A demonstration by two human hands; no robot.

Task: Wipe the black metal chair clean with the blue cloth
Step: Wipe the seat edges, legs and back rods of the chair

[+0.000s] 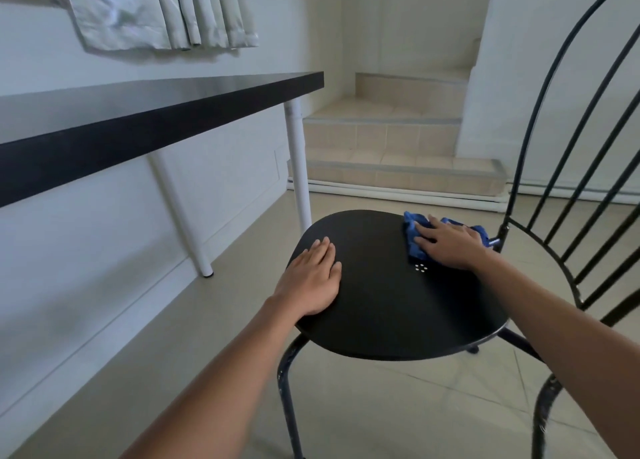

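Two bare forearms enter from about 7 and 4 o'clock, sleeveless as far as the frame shows, ending in a left hand and right hand with no rings, watch, bracelet or gloves, nails short and unpainted.

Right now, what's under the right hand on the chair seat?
The crumpled blue cloth lies under the flat right hand, pressed onto the round black metal chair seat. Cloth edges show around the fingers; its middle and the seat beneath are covered.
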